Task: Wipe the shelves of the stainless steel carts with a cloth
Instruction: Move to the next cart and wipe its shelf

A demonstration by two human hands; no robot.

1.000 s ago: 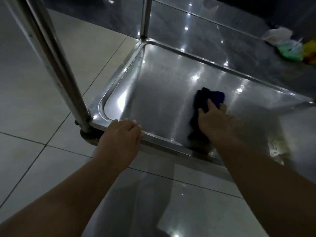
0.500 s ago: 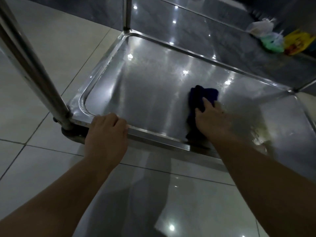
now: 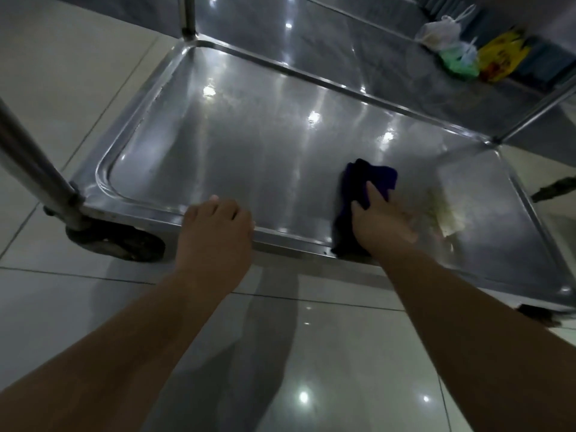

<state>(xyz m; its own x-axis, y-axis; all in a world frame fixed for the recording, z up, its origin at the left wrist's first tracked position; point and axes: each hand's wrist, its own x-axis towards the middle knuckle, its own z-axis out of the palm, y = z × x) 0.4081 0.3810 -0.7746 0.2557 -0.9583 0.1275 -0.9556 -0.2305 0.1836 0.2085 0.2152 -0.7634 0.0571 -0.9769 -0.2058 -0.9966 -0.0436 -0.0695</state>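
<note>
Two hands: left hand (image 3: 215, 226) grips the stainless steel cart shelf rim (image 3: 290, 236); right hand (image 3: 381, 219) presses a dark blue cloth (image 3: 371, 179) flat-fingered; best swept toward the yellowish smear (image 3: 444, 213) at three o'clock.

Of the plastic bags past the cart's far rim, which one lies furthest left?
The whitish translucent bag with knotted handles. The green bag sits in the middle, and the yellow bag is furthest right.

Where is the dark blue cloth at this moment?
In the head view, the dark blue cloth lies right of centre on the cart's bottom shelf, near its front rim, pressed under the right hand.
</note>
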